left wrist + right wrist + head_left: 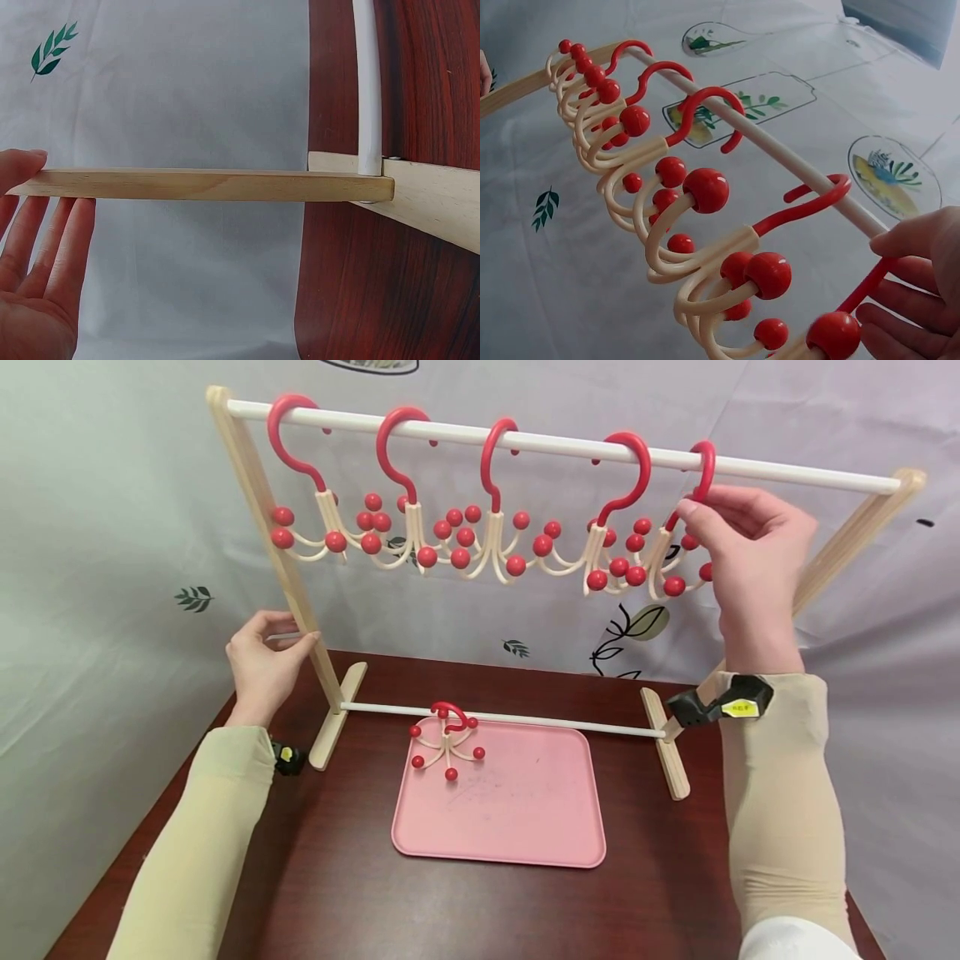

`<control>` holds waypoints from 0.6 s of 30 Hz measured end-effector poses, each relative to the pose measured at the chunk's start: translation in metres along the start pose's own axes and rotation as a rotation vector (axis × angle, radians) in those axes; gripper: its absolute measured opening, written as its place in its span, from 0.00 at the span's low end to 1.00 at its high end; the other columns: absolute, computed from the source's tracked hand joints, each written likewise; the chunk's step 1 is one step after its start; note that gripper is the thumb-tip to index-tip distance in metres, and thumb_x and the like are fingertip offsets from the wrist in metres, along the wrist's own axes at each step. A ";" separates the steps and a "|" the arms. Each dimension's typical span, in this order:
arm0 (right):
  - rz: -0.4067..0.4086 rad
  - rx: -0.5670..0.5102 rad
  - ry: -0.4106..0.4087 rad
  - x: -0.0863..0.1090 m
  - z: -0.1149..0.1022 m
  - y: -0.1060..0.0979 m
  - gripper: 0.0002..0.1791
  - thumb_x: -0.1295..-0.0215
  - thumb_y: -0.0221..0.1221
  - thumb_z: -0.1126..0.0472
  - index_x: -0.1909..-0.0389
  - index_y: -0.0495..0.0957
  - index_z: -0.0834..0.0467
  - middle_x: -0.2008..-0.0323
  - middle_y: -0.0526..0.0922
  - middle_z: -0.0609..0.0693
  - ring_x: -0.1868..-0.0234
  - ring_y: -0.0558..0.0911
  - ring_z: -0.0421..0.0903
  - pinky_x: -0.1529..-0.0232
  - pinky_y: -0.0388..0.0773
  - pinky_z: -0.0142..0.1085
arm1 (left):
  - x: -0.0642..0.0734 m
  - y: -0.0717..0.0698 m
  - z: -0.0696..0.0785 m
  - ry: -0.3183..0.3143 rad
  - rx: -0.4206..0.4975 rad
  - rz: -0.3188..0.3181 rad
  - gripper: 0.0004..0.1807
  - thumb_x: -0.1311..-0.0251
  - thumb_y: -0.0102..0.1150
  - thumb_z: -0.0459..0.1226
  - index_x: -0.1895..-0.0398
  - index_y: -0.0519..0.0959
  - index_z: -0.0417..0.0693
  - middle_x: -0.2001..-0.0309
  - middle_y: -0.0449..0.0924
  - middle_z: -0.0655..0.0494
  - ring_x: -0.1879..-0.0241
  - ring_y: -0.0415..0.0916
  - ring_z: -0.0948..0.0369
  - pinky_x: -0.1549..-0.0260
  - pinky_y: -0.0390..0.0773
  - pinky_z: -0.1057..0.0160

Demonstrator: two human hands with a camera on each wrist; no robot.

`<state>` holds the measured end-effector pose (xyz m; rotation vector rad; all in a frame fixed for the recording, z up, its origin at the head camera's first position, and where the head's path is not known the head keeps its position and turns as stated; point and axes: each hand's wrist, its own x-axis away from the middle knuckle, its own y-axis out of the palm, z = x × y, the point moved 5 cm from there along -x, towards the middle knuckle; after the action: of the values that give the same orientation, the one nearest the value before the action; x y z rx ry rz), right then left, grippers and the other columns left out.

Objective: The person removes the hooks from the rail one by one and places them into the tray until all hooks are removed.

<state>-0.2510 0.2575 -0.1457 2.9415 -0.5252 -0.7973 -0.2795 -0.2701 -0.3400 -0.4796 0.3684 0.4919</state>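
Observation:
My left hand (262,668) pinches the left wooden upright (288,564) of a hanging rack; in the left wrist view the thumb is above the upright (217,184) and the fingers below. My right hand (761,560) pinches the red hook of the rightmost multi-arm hanger (660,547), which loops over the white top bar (555,442). In the right wrist view the thumb of the right hand (922,300) is beside the bar (780,154). Several similar hangers (495,539), with cream arms and red ball tips, hang along the bar to the left.
Below the rack, a pink tray (517,810) lies on the dark wooden table (360,877). Another hanger (447,743) is at the tray's back left. A white lower bar (525,719) joins the rack's feet (666,743). Patterned cloth (450,618) covers the wall behind.

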 end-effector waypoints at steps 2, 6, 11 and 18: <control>0.007 0.003 -0.001 0.000 -0.001 -0.001 0.19 0.48 0.79 0.60 0.55 0.89 0.61 0.62 0.89 0.53 0.65 0.85 0.49 0.82 0.71 0.28 | 0.000 0.000 0.000 -0.002 -0.002 0.000 0.20 0.41 0.74 0.42 0.48 0.82 0.45 0.53 0.85 0.51 0.59 0.85 0.65 0.59 0.82 0.72; 0.020 -0.003 0.008 0.001 -0.006 -0.003 0.20 0.50 0.80 0.60 0.56 0.89 0.62 0.63 0.89 0.53 0.63 0.86 0.49 0.82 0.74 0.27 | 0.000 0.000 0.001 -0.008 0.001 -0.001 0.20 0.41 0.74 0.43 0.48 0.82 0.45 0.53 0.85 0.52 0.58 0.85 0.62 0.60 0.82 0.72; 0.048 -0.008 0.004 0.005 -0.011 -0.005 0.19 0.51 0.80 0.61 0.57 0.89 0.63 0.64 0.88 0.54 0.64 0.85 0.47 0.83 0.74 0.28 | 0.000 0.001 0.001 -0.011 0.004 -0.005 0.21 0.41 0.74 0.43 0.48 0.82 0.45 0.53 0.85 0.52 0.59 0.85 0.64 0.60 0.82 0.72; 0.115 -0.063 -0.085 0.004 -0.017 -0.012 0.20 0.54 0.81 0.65 0.60 0.88 0.67 0.65 0.88 0.57 0.65 0.85 0.50 0.79 0.77 0.29 | 0.001 0.000 0.001 -0.009 -0.006 0.005 0.21 0.42 0.75 0.43 0.49 0.82 0.45 0.53 0.85 0.52 0.59 0.85 0.65 0.60 0.82 0.72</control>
<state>-0.2362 0.2670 -0.1346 2.8010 -0.6554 -0.9105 -0.2786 -0.2698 -0.3395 -0.4822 0.3599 0.4994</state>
